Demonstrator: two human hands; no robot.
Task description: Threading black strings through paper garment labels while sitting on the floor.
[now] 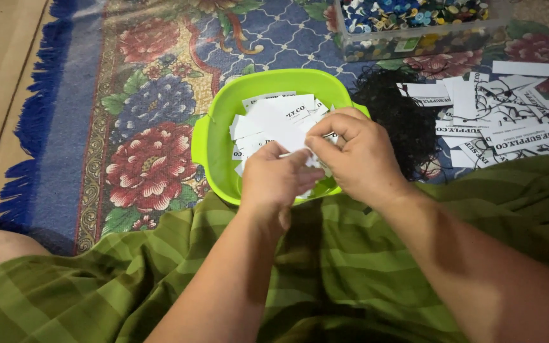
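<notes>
A bright green plastic basin (211,136) sits on the carpet in front of my lap, filled with several small white printed paper tags (268,117). Both my hands meet over its near right side. My left hand (274,181) pinches one white tag between thumb and fingers. My right hand (354,155) closes its fingertips on the same tag from the right. The tag is mostly hidden between my fingers.
A pile of black strings (398,117) lies right of the basin. More white tags with strings (509,121) are spread at the far right. A clear box of coloured pins (414,22) stands at the top. Green striped cloth (351,267) covers my lap; floral carpet (147,108) lies beneath.
</notes>
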